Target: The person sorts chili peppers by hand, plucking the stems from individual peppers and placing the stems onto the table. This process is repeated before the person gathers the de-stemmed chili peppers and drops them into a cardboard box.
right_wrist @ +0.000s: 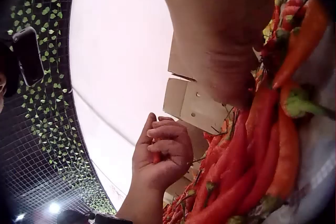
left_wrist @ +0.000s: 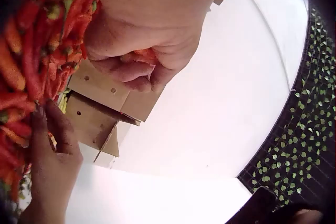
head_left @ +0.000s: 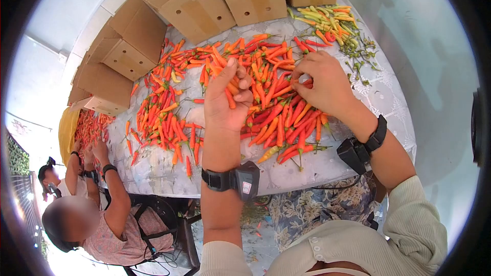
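Note:
My left hand (head_left: 224,110) is raised over the table, palm up, its fingers curled round a few orange chili peppers (head_left: 230,98). A bit of red pepper (right_wrist: 157,155) shows between those fingers in the right wrist view. On the right side of the pile, my right hand (head_left: 325,82) reaches down with thumb and fingers bent together, pinching a red chili pepper that is mostly hidden by the fingers. From the left wrist view, the right fingertips (left_wrist: 40,112) meet at a red pepper. Beneath both hands spreads a heap of red and orange chili peppers (head_left: 279,122) with green stems.
Open cardboard boxes (head_left: 192,7) line the table's far and left sides. Yellow-green peppers (head_left: 327,18) lie at the back right, beside loose green stems (head_left: 360,64). Two other people sit at the left, hands at another pepper heap (head_left: 89,125). A wall borders the right.

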`<state>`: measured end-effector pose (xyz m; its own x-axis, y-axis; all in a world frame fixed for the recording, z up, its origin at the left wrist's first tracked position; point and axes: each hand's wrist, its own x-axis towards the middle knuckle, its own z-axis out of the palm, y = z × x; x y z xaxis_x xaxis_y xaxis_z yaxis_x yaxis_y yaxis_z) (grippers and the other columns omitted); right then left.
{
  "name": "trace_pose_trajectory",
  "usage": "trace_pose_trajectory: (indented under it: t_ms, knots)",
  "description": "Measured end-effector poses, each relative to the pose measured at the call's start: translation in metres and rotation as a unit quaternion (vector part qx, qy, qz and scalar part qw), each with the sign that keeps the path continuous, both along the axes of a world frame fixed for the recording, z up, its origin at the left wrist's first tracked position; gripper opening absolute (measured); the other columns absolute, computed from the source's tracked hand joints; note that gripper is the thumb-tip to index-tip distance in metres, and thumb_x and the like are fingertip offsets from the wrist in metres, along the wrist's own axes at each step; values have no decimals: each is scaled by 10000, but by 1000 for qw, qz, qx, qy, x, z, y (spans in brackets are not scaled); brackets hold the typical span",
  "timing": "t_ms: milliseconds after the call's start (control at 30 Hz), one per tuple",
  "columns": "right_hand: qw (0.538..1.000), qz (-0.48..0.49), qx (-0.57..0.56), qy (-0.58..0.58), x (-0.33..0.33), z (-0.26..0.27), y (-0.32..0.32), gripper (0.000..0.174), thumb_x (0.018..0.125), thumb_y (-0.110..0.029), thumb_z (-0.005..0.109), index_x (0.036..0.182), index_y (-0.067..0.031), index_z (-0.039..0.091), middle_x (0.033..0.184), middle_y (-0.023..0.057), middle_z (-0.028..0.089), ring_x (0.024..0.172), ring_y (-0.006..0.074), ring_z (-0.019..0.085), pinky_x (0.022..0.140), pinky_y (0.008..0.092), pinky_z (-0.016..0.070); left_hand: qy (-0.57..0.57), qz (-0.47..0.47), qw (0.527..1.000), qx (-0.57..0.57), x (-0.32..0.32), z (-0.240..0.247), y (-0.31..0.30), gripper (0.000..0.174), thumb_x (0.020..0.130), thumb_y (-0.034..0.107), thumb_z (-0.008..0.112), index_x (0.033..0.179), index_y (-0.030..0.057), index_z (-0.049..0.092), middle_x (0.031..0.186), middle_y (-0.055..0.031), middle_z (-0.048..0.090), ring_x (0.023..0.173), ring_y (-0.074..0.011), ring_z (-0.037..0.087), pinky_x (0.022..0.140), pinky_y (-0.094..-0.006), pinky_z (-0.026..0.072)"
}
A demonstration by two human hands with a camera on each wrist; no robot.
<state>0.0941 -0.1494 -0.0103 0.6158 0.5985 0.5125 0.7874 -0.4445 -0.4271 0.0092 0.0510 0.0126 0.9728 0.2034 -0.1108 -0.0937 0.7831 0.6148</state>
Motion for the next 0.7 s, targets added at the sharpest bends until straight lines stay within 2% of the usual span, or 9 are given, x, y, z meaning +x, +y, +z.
trace_pose_trajectory:
  t_ms: [33, 233, 333, 400, 433, 467, 533, 633, 700]
  knots:
    - [998, 4, -48, 30, 0, 1, 0, 129, 682, -66, 679, 807, -85, 653, 865, 81, 588, 900, 294, 549, 792, 377, 440, -4, -3, 1000, 6, 0, -1, -1, 113, 909, 166, 554, 937, 57, 546, 773, -21, 523, 595, -81, 466, 384, -144, 376]
    - [997, 48, -31, -46, 4, -11, 1, 182, 694, -43, 685, 870, -69, 646, 916, 91, 606, 950, 289, 547, 819, 378, 433, 3, -14, 999, 33, 1, -3, -4, 114, 920, 178, 547, 925, 64, 544, 759, -5, 499, 568, -65, 428, 377, -143, 347]
    - [998, 20, 34, -48, 11, -13, 5, 170, 770, -121, 651, 930, -64, 639, 872, 82, 601, 861, 310, 563, 785, 389, 445, 2, 0, 998, 61, 1, -3, -4, 115, 913, 182, 562, 923, 69, 541, 767, -1, 497, 573, -64, 425, 387, -143, 336]
    - [989, -9, 144, 39, 6, -7, 6, 157, 833, -145, 616, 951, -41, 608, 854, 81, 604, 810, 280, 588, 732, 362, 468, -1, 14, 997, 75, 0, -3, -5, 112, 902, 172, 583, 929, 72, 540, 776, 2, 500, 582, -61, 427, 396, -143, 331]
    - [976, -24, 198, 83, 3, -3, 7, 160, 865, -157, 599, 962, -29, 593, 846, 81, 606, 785, 265, 601, 705, 349, 479, -2, 22, 996, 81, 0, -4, -6, 112, 893, 161, 596, 935, 73, 540, 783, 3, 504, 589, -59, 430, 401, -144, 327]
    - [945, 12, 270, 183, 1, 1, 7, 171, 887, -177, 581, 963, -23, 580, 840, 76, 608, 750, 236, 604, 673, 328, 483, -3, 29, 996, 87, 1, -4, -7, 117, 885, 150, 609, 941, 74, 540, 790, 4, 507, 597, -58, 433, 406, -144, 324]
    - [835, 85, 398, 371, -2, 6, 9, 208, 932, -217, 544, 967, -11, 554, 828, 67, 611, 681, 179, 611, 610, 285, 492, -9, 31, 988, 151, 0, -2, -17, 146, 861, 125, 639, 954, 67, 543, 790, 1, 525, 591, -54, 443, 411, -146, 319]
    - [777, 140, 382, 481, -12, 5, 12, 219, 946, -238, 530, 978, -22, 527, 813, 40, 604, 638, 95, 585, 580, 235, 489, -20, 11, 979, 202, 1, -2, -33, 215, 807, 88, 702, 969, 73, 562, 767, 10, 562, 558, -37, 464, 414, -157, 323]
    - [769, 181, 364, 493, -18, -2, 16, 216, 942, -247, 537, 971, -33, 526, 801, 31, 604, 616, 92, 581, 561, 228, 482, -18, 0, 975, 222, 2, -4, -39, 241, 789, 81, 725, 974, 71, 570, 754, 12, 579, 540, -29, 471, 415, -162, 327]
